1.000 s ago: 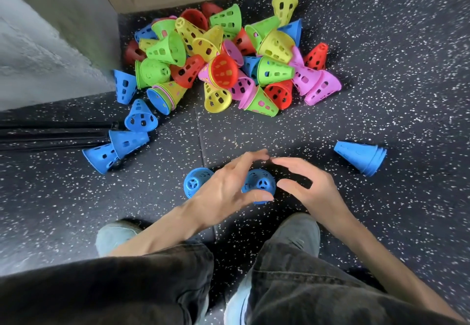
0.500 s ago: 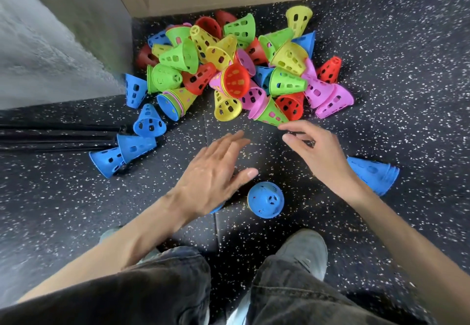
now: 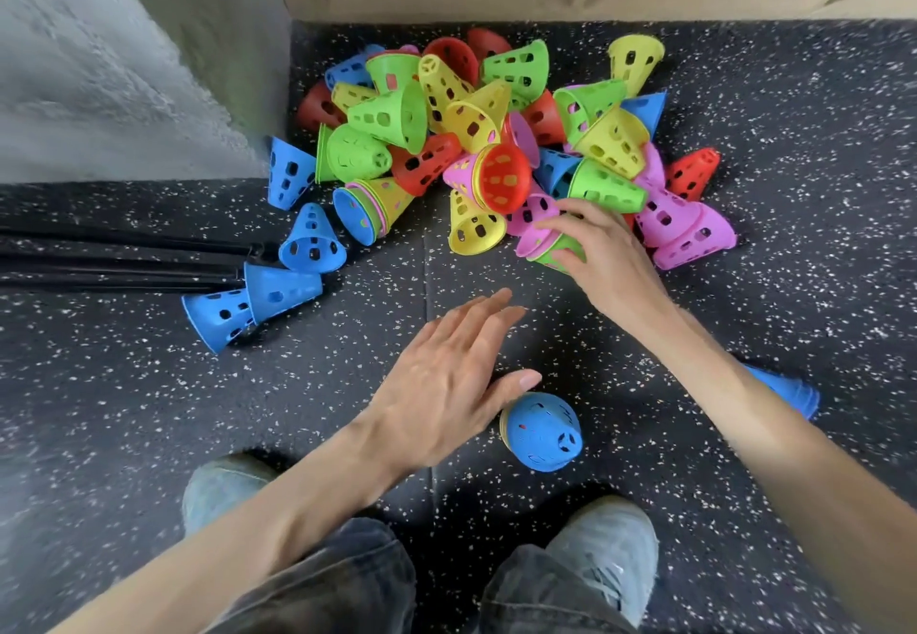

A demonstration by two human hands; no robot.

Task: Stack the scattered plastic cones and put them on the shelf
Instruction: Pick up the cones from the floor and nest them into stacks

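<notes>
I counted six loose blue cones; my right hand (image 3: 603, 261) gripped a green-pink stack (image 3: 548, 248) at frame centre, my left hand (image 3: 446, 385) spread empty.

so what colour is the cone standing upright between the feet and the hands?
Blue, with small cut-out holes; it shows clearly in the head view.

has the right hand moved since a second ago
Yes. The right hand went from beside the upright blue cone stack forward to the cone pile, now touching a green and pink cone at its near edge.
</notes>
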